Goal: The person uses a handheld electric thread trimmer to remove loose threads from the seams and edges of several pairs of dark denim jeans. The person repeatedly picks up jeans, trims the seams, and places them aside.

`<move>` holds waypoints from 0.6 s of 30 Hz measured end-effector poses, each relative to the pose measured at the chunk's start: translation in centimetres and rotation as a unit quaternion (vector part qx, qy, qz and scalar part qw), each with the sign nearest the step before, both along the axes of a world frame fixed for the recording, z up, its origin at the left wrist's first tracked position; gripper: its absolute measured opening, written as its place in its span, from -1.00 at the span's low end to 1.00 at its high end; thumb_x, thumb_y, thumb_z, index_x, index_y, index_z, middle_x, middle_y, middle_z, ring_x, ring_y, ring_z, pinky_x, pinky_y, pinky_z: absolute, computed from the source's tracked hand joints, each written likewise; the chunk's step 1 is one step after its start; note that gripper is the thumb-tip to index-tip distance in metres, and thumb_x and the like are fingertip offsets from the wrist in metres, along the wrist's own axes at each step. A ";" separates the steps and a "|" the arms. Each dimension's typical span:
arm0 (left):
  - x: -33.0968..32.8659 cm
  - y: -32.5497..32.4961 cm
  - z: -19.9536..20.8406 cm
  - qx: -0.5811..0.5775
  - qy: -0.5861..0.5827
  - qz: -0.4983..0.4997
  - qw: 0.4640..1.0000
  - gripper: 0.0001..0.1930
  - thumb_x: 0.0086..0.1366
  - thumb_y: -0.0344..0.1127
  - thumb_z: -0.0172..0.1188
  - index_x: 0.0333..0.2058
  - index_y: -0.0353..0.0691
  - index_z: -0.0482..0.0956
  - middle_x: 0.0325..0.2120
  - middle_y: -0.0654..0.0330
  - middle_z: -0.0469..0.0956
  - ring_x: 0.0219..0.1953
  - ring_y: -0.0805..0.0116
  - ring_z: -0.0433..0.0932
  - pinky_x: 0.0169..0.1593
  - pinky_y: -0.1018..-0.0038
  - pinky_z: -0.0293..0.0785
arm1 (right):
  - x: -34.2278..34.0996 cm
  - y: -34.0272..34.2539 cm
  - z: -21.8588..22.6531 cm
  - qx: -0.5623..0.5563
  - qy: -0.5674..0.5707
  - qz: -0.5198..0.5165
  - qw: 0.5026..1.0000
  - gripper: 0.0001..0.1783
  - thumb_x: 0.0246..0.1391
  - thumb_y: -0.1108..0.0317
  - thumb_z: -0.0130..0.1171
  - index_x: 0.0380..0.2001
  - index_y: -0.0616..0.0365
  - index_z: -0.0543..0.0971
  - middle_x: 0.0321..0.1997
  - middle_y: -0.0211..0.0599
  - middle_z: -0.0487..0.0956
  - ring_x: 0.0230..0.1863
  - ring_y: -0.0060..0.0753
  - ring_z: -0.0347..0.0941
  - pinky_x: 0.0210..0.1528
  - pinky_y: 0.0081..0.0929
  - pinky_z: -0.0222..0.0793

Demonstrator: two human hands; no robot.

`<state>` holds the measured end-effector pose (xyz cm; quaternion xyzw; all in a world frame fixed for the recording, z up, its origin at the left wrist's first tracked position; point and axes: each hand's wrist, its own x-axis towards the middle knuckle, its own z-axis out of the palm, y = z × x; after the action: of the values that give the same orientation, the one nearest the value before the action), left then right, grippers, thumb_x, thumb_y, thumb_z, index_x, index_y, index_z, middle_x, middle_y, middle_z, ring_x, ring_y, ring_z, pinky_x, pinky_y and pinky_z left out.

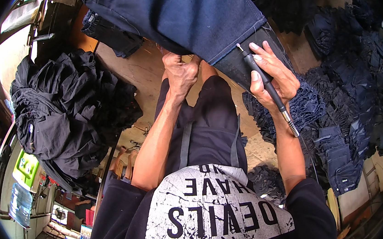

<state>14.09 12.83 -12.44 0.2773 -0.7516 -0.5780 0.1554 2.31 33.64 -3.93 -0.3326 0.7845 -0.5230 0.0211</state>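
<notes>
A dark blue denim trouser leg [186,18] is spread at the top, its stitched hem slanting down to a lower corner. My right hand [277,74] is closed around a slim black rotary tool handpiece [261,73]; thumb and fingers press on its grip. The tool's small pale tip meets the hem edge, over a black flat surface [262,43] beneath the denim. My left hand [181,74] makes a fist at the near edge of the trouser leg, by the hem's lower corner. Whatever that fist grips is hidden.
A large heap of black garments [71,112] rises on the left. Stacks of dark denim [353,76] fill the right, with a bundle of blue denim [307,99] beside my right wrist. Far left are a green plastic container [26,170] and a clear bottle [20,205].
</notes>
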 end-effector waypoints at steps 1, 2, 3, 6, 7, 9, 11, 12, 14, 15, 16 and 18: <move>0.1 -0.1 0.1 -0.001 -0.001 -0.001 1.000 -0.82 0.20 -0.67 0.11 -0.56 -0.32 0.50 -0.59 0.48 0.44 -0.52 0.63 0.40 -0.44 0.51 0.26 | 0.0 0.0 0.0 0.002 -0.001 0.004 1.000 -0.66 0.00 0.61 0.29 -0.10 0.42 0.75 -0.11 0.16 0.81 0.14 0.17 0.78 0.42 0.22 0.54; 0.1 -0.1 0.2 0.000 -0.001 0.000 1.000 -0.81 0.20 -0.67 0.11 -0.57 -0.32 0.48 -0.59 0.49 0.43 -0.52 0.63 0.39 -0.44 0.50 0.25 | 0.0 0.2 0.2 0.008 -0.003 0.011 1.000 -0.66 0.05 0.62 0.26 -0.07 0.45 0.74 -0.08 0.20 0.80 0.16 0.21 0.77 0.44 0.24 0.52; 0.1 -0.1 0.3 0.000 0.000 0.000 1.000 -0.81 0.19 -0.67 0.11 -0.57 -0.31 0.47 -0.59 0.49 0.42 -0.52 0.63 0.39 -0.45 0.49 0.24 | -0.1 0.4 0.3 0.013 -0.009 0.017 1.000 -0.67 0.11 0.63 0.23 -0.04 0.48 0.72 -0.05 0.25 0.79 0.18 0.24 0.75 0.45 0.26 0.50; 0.0 -0.1 0.5 0.000 -0.003 -0.002 1.000 -0.80 0.19 -0.68 0.11 -0.58 -0.30 0.46 -0.60 0.49 0.42 -0.51 0.62 0.39 -0.44 0.47 0.25 | 0.0 0.3 0.2 0.004 -0.009 0.009 1.000 -0.67 0.12 0.63 0.23 -0.03 0.48 0.72 -0.03 0.25 0.78 0.19 0.25 0.74 0.46 0.26 0.49; 0.0 -0.1 0.5 -0.003 -0.008 -0.006 1.000 -0.80 0.20 -0.68 0.12 -0.57 -0.31 0.47 -0.59 0.49 0.43 -0.51 0.62 0.40 -0.44 0.48 0.26 | 0.0 0.3 0.2 0.005 -0.007 0.006 1.000 -0.67 0.12 0.63 0.23 -0.03 0.48 0.72 -0.02 0.25 0.78 0.19 0.25 0.74 0.46 0.26 0.49; -0.1 0.0 0.5 0.004 -0.004 -0.001 1.000 -0.81 0.21 -0.68 0.12 -0.56 -0.32 0.49 -0.58 0.48 0.45 -0.50 0.62 0.42 -0.42 0.48 0.28 | -0.1 0.4 0.1 0.006 -0.006 0.004 1.000 -0.67 0.13 0.63 0.23 -0.02 0.47 0.72 -0.02 0.24 0.78 0.19 0.25 0.74 0.46 0.27 0.49; -0.2 0.2 0.5 0.021 0.009 0.011 1.000 -0.82 0.22 -0.68 0.13 -0.55 -0.33 0.51 -0.58 0.46 0.47 -0.49 0.61 0.43 -0.41 0.49 0.31 | -0.1 0.3 0.1 0.004 -0.001 -0.002 1.000 -0.66 0.14 0.62 0.24 -0.01 0.46 0.71 -0.01 0.24 0.78 0.19 0.26 0.74 0.46 0.28 0.49; -0.3 0.2 0.5 0.022 0.012 0.017 1.000 -0.82 0.22 -0.68 0.13 -0.54 -0.33 0.53 -0.57 0.45 0.49 -0.49 0.61 0.44 -0.40 0.49 0.32 | -0.1 0.4 0.0 0.002 -0.004 -0.006 1.000 -0.66 0.15 0.62 0.24 0.00 0.45 0.71 -0.01 0.24 0.78 0.19 0.26 0.74 0.46 0.28 0.49; -0.3 0.2 0.5 0.018 0.009 0.012 1.000 -0.82 0.23 -0.68 0.13 -0.53 -0.33 0.54 -0.57 0.44 0.50 -0.49 0.60 0.45 -0.39 0.49 0.33 | -0.1 0.4 0.0 0.003 0.001 -0.012 1.000 -0.66 0.15 0.62 0.25 0.01 0.43 0.70 -0.01 0.23 0.78 0.19 0.25 0.74 0.46 0.29 0.49; -0.4 0.2 0.5 0.015 0.007 0.009 1.000 -0.82 0.23 -0.67 0.13 -0.53 -0.33 0.54 -0.57 0.43 0.50 -0.49 0.60 0.45 -0.39 0.48 0.33 | -0.1 0.4 -0.1 0.003 -0.001 -0.015 1.000 -0.65 0.15 0.62 0.25 0.02 0.42 0.70 -0.01 0.23 0.78 0.18 0.25 0.74 0.46 0.29 0.48; -0.3 0.1 0.6 0.008 0.003 0.003 1.000 -0.82 0.22 -0.67 0.13 -0.54 -0.33 0.53 -0.58 0.43 0.49 -0.49 0.60 0.44 -0.40 0.48 0.33 | -0.1 0.4 -0.2 -0.001 0.001 -0.029 1.000 -0.65 0.10 0.62 0.27 -0.01 0.41 0.72 -0.03 0.20 0.79 0.17 0.23 0.75 0.45 0.27 0.50; -0.3 0.0 0.6 0.007 0.001 0.002 1.000 -0.81 0.19 -0.67 0.12 -0.57 -0.32 0.49 -0.60 0.43 0.46 -0.51 0.60 0.42 -0.42 0.47 0.30 | -0.2 0.3 -0.5 -0.006 -0.005 -0.056 0.998 -0.64 -0.01 0.61 0.31 -0.08 0.40 0.76 -0.08 0.15 0.81 0.15 0.19 0.78 0.42 0.24 0.54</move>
<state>13.79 12.86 -11.83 0.2792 -0.7470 -0.5831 0.1551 2.12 33.95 -4.40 -0.2859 0.7985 -0.5298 -0.0065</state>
